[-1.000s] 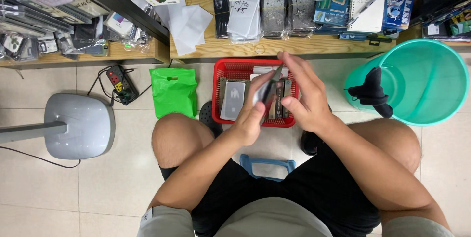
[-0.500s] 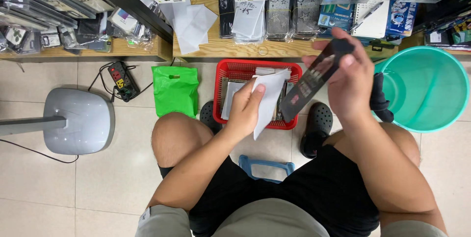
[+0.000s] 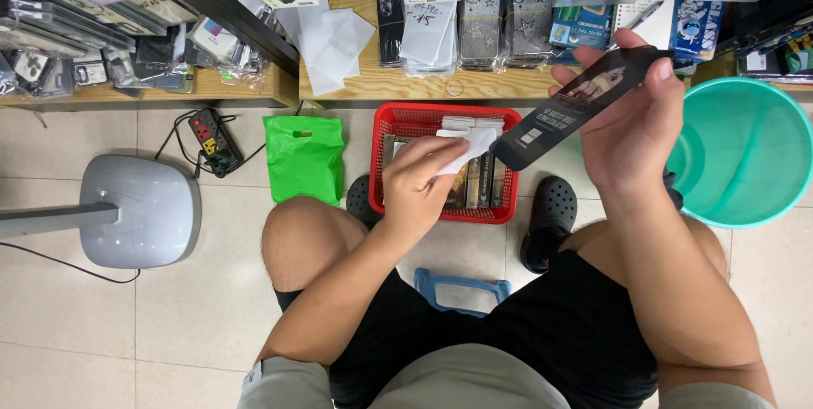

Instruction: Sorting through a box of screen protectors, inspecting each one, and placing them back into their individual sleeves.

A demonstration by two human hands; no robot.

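Right hand (image 3: 631,125) risen, grip closed around black packet (image 3: 576,108) slanting up-right, left hand (image 3: 419,180) pinching white sheet (image 3: 466,146).

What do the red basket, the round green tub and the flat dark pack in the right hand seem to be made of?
The red basket looks like moulded plastic: its walls are an open mesh. The green tub also looks like plastic, smooth with a soft shine. The dark pack, held in the right hand, seems to be printed card or thin plastic; its flat, slightly glossy face leaves that open.
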